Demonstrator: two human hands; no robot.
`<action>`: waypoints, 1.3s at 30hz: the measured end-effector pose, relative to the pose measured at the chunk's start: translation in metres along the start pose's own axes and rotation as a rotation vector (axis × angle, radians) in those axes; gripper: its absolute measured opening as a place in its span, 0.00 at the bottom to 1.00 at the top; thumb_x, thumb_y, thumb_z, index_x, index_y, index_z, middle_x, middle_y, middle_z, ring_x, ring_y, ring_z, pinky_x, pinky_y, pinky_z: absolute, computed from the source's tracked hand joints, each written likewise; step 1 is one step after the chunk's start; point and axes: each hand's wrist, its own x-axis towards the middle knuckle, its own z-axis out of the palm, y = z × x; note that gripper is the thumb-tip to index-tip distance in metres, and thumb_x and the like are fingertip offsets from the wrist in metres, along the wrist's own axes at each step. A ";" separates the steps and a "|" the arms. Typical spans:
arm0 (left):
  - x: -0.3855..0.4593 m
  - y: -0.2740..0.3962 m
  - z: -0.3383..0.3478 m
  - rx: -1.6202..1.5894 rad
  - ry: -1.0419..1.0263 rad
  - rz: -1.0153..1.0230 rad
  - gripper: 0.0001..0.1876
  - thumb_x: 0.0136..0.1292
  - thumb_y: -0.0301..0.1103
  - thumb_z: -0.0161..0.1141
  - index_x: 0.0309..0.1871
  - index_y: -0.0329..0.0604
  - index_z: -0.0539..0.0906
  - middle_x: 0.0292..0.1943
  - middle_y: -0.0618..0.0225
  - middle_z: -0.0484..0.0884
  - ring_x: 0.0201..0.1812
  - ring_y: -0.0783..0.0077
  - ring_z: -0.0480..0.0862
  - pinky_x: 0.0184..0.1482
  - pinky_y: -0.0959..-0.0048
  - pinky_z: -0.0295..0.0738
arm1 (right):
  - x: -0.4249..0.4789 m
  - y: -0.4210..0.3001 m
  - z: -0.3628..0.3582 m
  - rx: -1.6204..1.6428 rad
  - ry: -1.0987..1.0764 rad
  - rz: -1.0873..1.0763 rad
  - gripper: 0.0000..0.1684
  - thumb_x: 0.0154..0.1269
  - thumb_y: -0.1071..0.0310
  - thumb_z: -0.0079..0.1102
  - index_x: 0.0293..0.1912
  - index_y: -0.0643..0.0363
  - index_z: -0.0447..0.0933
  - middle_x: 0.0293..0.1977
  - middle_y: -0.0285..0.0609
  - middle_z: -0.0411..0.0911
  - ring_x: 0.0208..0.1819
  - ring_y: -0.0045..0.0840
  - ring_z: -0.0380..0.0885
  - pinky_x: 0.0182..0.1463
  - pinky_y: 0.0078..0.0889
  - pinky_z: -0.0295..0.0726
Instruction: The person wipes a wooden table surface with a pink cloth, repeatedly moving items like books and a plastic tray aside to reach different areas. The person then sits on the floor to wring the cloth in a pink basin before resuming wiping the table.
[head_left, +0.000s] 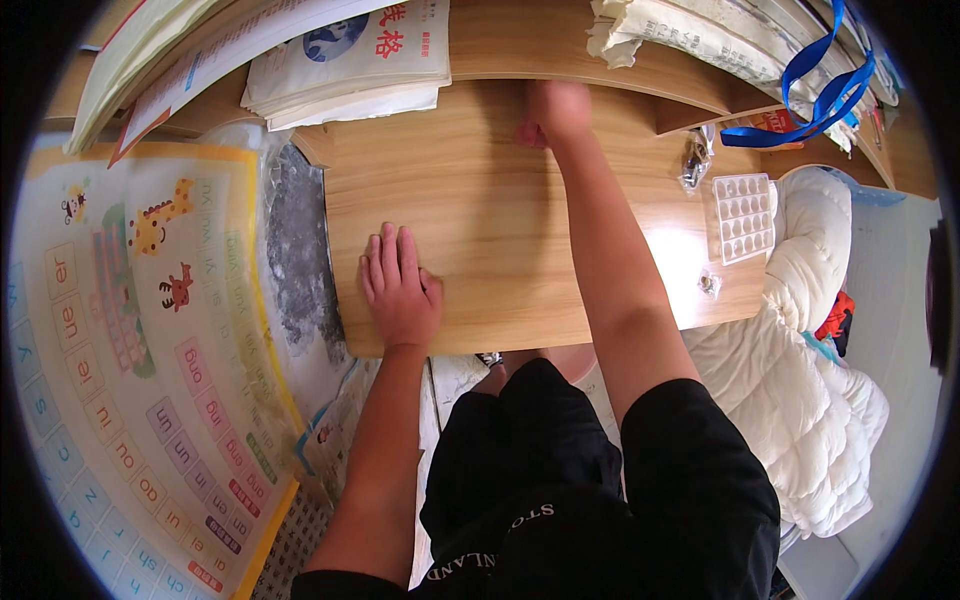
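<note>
My left hand (403, 296) lies palm down on the near left part of the wood-grain desk top (465, 247), fingers extended and thumb slightly apart, with nothing in it. Across the desk, my right hand (559, 112) reaches to the back, just below the front edge of the shelf (517, 45). Its fingers look curled, and part of the hand is hidden at the shelf edge. I cannot tell whether it holds anything.
Stacked paper booklets (349, 67) and worn books (697, 45) with a blue ribbon (817, 97) fill the shelf. At right lie a plastic tray with round cavities (744, 217), small plastic bags (696, 161) and a white quilt (795, 405). A letter chart (157, 337) covers the left wall.
</note>
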 end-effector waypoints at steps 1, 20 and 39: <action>0.001 0.001 -0.001 0.001 -0.001 -0.004 0.36 0.74 0.36 0.56 0.86 0.44 0.72 0.89 0.57 0.68 0.88 0.46 0.66 0.88 0.39 0.56 | -0.001 0.006 -0.003 0.062 0.053 0.023 0.21 0.74 0.59 0.69 0.63 0.52 0.86 0.56 0.53 0.89 0.53 0.55 0.88 0.55 0.58 0.90; -0.001 0.002 -0.005 -0.004 -0.029 0.010 0.37 0.74 0.36 0.55 0.87 0.41 0.70 0.89 0.55 0.67 0.89 0.45 0.64 0.90 0.41 0.53 | 0.006 0.093 -0.048 -0.199 0.103 -0.039 0.17 0.79 0.60 0.60 0.58 0.58 0.86 0.52 0.58 0.90 0.52 0.59 0.88 0.55 0.61 0.88; 0.008 0.013 0.005 -0.035 -0.023 0.022 0.37 0.75 0.36 0.53 0.88 0.42 0.70 0.90 0.55 0.66 0.89 0.45 0.64 0.89 0.40 0.53 | 0.024 0.187 -0.030 -0.141 0.293 -0.061 0.15 0.83 0.60 0.60 0.47 0.64 0.84 0.23 0.53 0.83 0.10 0.41 0.74 0.16 0.48 0.76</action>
